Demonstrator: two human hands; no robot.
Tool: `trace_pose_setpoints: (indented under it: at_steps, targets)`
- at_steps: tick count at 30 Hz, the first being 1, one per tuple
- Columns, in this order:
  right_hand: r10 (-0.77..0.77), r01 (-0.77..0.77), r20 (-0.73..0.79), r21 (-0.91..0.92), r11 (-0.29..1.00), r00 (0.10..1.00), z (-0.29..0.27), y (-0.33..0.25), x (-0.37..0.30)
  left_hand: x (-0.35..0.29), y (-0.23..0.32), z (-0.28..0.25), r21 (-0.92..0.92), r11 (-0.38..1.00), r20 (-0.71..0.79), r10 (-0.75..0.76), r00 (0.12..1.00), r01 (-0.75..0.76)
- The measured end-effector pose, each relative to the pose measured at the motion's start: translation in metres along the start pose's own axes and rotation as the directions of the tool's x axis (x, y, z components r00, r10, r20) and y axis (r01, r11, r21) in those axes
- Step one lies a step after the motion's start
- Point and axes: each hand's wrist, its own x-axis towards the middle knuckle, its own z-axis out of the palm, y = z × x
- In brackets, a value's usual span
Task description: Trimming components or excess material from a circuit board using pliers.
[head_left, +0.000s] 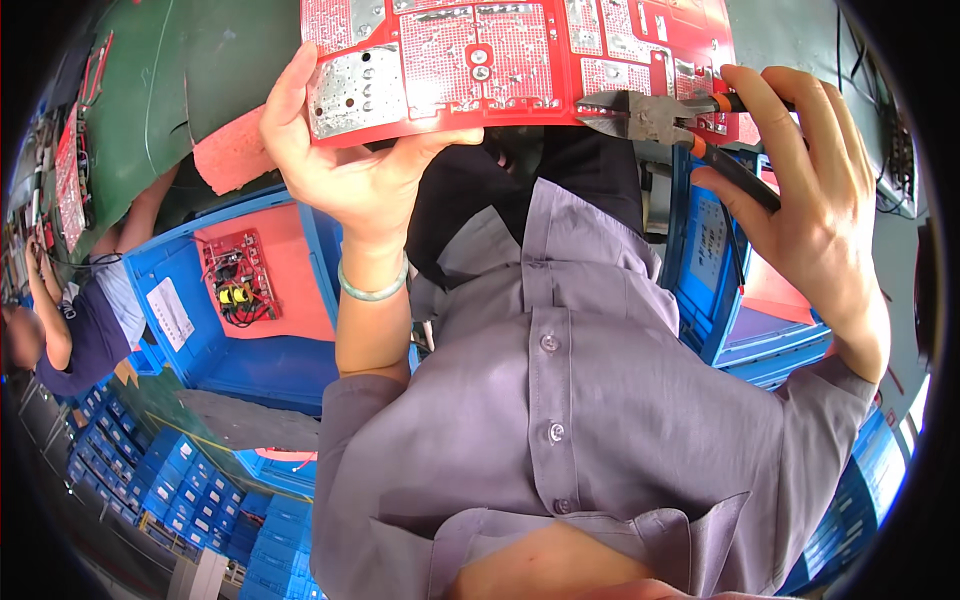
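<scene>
A large red circuit board [430, 70] is held up in front of me, its soldered silver side in view and its top cut off by the picture's edge. My left hand [345, 175] grips its near left corner, thumb along the near edge and fingers at the left side. In my right hand [815, 190] are diagonal cutters [655, 118] with black and orange handles. Their jaws point left, slightly parted, over the board's near edge on the right. I cannot tell whether they touch a lead.
On my left, a blue crate [260, 365] holds another red board with components [240, 280] on a pink sheet. Another blue crate [705, 270] stands on my right. The green work surface [240, 60] lies beyond. A co-worker [85, 325] sits at far left, near stacked blue bins [185, 485].
</scene>
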Motion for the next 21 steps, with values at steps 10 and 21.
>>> trace_pose_setpoints:
  at_steps: [10, 21]
  targets:
    - [0.076, -0.077, 0.091, 0.014, 0.997, 0.993, 0.003, -0.004, 0.005, -0.002, -0.004, -0.003, -0.002, 1.0, -0.014, 0.001, 1.0, -0.001]
    - [-0.152, 0.15, 0.079, 0.026, 0.988, 0.985, 0.002, 0.018, 0.003, -0.001, -0.002, 0.0, -0.003, 1.0, -0.011, -0.012, 1.0, 0.012]
